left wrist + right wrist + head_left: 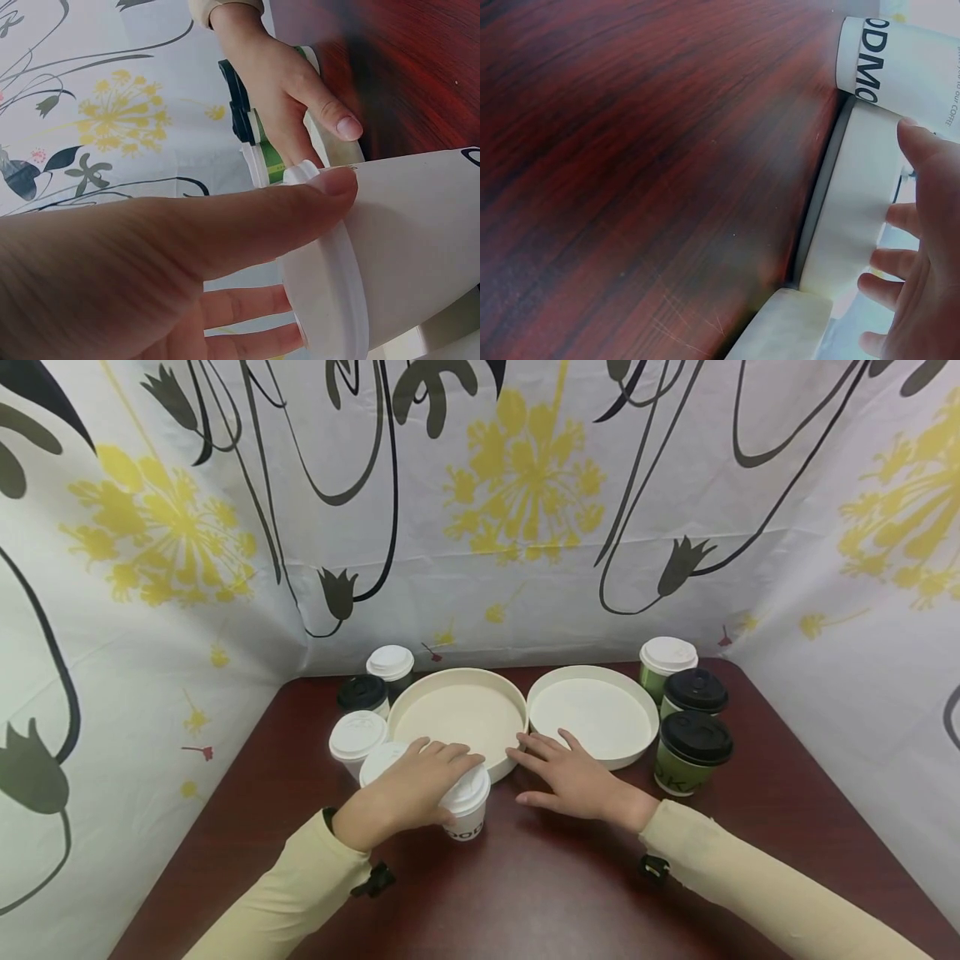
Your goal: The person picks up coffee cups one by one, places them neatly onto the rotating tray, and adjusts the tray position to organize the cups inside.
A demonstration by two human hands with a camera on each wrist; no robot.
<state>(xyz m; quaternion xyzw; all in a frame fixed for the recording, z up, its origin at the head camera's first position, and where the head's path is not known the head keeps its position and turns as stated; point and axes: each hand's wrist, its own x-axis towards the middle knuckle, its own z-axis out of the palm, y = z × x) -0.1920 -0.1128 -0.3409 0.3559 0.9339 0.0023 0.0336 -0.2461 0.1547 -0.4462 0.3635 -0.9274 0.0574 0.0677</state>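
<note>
My left hand point(416, 789) grips a white paper coffee cup point(465, 820) by its white lid, the thumb on the near side and the fingers over the far side. In the left wrist view, the thumb presses the edge of the lid point(326, 292). The cup stands in front of a round cream tray point(457, 714). My right hand point(573, 781) has its fingers spread and holds nothing. It hovers by the front of a second, paler round tray point(592, 714), fingertips near where the trays meet; contact with a rim is unclear.
Left of the trays stand lidded cups: a white-lidded one point(390, 662) at the back, a black-lidded one point(363, 693), and two white-lidded ones point(358, 737) nearer. On the right are a white-lidded green cup point(666, 658) and two black-lidded cups point(692, 743). Patterned cloth point(480, 527) surrounds the table.
</note>
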